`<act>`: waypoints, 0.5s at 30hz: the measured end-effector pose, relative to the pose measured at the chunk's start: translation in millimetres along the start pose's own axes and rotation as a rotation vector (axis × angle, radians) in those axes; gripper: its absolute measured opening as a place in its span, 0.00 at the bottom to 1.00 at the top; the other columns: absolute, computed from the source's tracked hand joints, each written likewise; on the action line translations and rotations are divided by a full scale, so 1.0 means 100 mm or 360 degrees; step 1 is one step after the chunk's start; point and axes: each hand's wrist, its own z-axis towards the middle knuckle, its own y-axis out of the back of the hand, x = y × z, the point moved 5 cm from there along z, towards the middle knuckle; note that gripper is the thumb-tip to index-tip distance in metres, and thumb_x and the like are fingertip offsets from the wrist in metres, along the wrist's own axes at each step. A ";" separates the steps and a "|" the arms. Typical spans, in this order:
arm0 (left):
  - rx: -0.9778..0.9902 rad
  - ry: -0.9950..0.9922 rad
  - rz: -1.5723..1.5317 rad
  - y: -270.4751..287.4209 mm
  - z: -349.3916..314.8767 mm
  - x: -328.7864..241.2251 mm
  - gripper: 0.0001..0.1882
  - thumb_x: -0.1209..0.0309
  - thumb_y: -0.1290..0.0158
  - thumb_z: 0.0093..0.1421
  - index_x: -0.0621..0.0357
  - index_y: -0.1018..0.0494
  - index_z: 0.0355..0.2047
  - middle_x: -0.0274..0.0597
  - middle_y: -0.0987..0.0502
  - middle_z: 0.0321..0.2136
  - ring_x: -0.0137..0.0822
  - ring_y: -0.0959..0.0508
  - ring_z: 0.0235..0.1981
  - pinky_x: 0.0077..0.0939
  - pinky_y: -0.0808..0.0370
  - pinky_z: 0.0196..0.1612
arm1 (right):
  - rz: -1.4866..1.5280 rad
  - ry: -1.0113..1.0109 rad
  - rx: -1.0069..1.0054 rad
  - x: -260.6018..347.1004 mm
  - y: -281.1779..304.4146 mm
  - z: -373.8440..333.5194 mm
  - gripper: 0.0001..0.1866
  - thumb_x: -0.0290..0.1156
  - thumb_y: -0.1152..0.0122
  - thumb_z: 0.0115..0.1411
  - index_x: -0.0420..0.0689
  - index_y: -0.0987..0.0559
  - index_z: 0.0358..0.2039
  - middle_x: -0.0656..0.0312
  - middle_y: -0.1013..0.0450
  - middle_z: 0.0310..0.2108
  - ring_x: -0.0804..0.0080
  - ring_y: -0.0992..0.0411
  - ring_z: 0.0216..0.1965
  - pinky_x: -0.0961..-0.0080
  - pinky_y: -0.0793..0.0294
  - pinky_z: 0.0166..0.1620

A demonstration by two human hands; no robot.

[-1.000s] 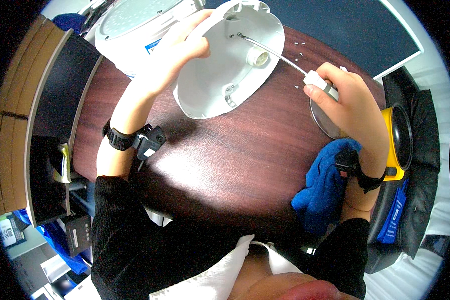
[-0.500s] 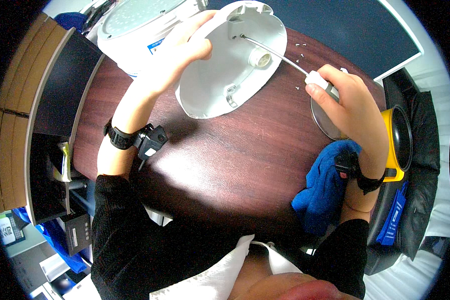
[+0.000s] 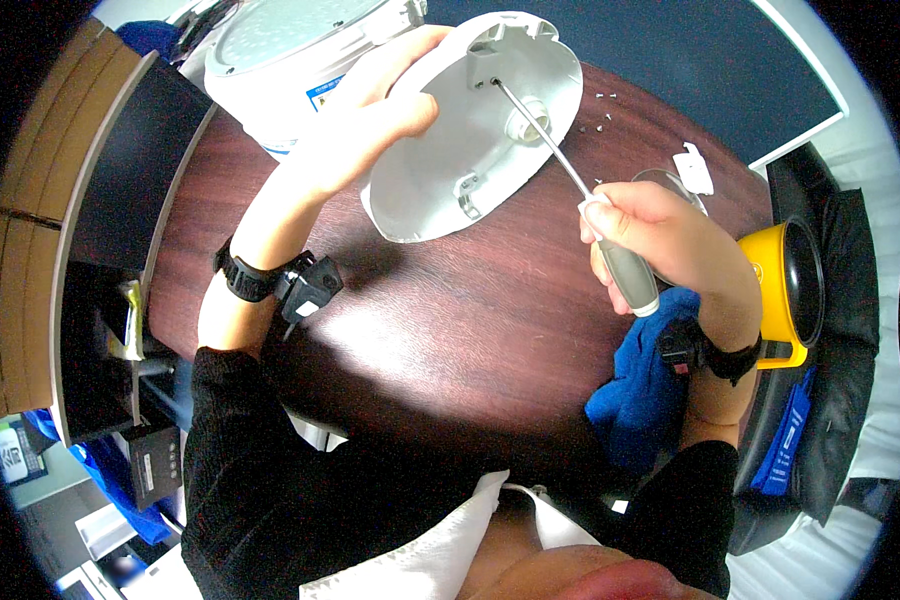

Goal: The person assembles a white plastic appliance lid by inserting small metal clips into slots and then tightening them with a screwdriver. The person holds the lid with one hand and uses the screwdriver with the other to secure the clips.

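Note:
A white oval plastic cover [image 3: 425,190] is tilted up over the table, its hollow inside facing me. My left hand [image 3: 385,125] grips its left edge, thumb on the inner side and fingers hidden behind it. In my right hand [image 3: 650,225] is a screwdriver [image 3: 625,270] with a grey and white handle, held between thumb and fingers. Its long metal shaft reaches up left, and the tip sits at a small hole near the cover's upper end. A round white socket [image 3: 527,120] stands out from the cover's inside, behind the shaft.
Several small screws [image 3: 600,127] lie on the dark wood table [image 3: 450,330] right of the cover. A small white part [image 3: 692,168] and a round clear-looking piece sit farther right. A blue cloth [image 3: 630,385], a yellow container [image 3: 770,280] and a large white bucket [image 3: 270,90] stand around.
My right hand has moved down and left, turning the screwdriver steeper and bringing its handle into view. The cover and my left hand have shifted slightly right and down in the picture.

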 end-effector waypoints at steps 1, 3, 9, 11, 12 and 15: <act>-0.0052 0.0013 -0.0005 0.00 -0.01 0.03 0.30 0.63 0.53 0.49 0.61 0.40 0.53 0.46 0.34 0.46 0.37 0.35 0.48 0.28 0.38 0.50 | 0.0145 -0.0013 0.0073 0.00 -0.01 0.01 0.15 0.40 0.59 0.63 0.41 0.32 0.30 0.59 0.32 0.18 0.72 0.32 0.13 0.79 0.33 0.16; -0.0139 -0.0007 0.0008 0.03 -0.05 0.09 0.30 0.63 0.53 0.49 0.61 0.41 0.53 0.47 0.34 0.46 0.37 0.35 0.48 0.28 0.38 0.50 | 0.0435 -0.0027 0.0231 -0.01 -0.06 0.05 0.17 0.43 0.59 0.63 0.41 0.31 0.31 0.57 0.30 0.20 0.69 0.31 0.13 0.76 0.31 0.17; -0.0327 -0.0096 0.0173 0.13 -0.02 0.15 0.39 0.66 0.56 0.40 0.64 0.44 0.57 0.50 0.36 0.50 0.39 0.36 0.50 0.25 0.41 0.52 | 0.1258 0.0249 0.0640 0.11 -0.24 0.09 0.21 0.46 0.67 0.64 0.39 0.33 0.35 0.58 0.34 0.18 0.67 0.33 0.12 0.74 0.32 0.15; -0.0362 -0.0108 0.0108 0.17 -0.01 0.21 0.39 0.67 0.56 0.39 0.65 0.44 0.57 0.50 0.36 0.50 0.40 0.36 0.51 0.26 0.41 0.53 | 0.1424 0.0267 0.0714 0.13 -0.28 0.11 0.22 0.46 0.68 0.64 0.38 0.34 0.36 0.59 0.36 0.17 0.68 0.34 0.11 0.73 0.32 0.14; -0.0402 -0.0086 0.0164 0.19 -0.02 0.26 0.39 0.67 0.56 0.40 0.65 0.44 0.57 0.50 0.36 0.50 0.40 0.37 0.51 0.26 0.42 0.54 | 0.1506 0.0274 0.0755 0.14 -0.29 0.12 0.22 0.46 0.69 0.65 0.38 0.34 0.37 0.60 0.36 0.17 0.68 0.34 0.11 0.73 0.32 0.14; -0.0487 -0.0049 0.0330 0.20 -0.06 0.39 0.39 0.68 0.55 0.40 0.66 0.45 0.57 0.51 0.36 0.51 0.41 0.38 0.53 0.28 0.44 0.56 | 0.1561 0.0212 0.0715 0.15 -0.25 0.08 0.23 0.46 0.69 0.65 0.37 0.34 0.37 0.61 0.38 0.16 0.71 0.35 0.10 0.75 0.33 0.12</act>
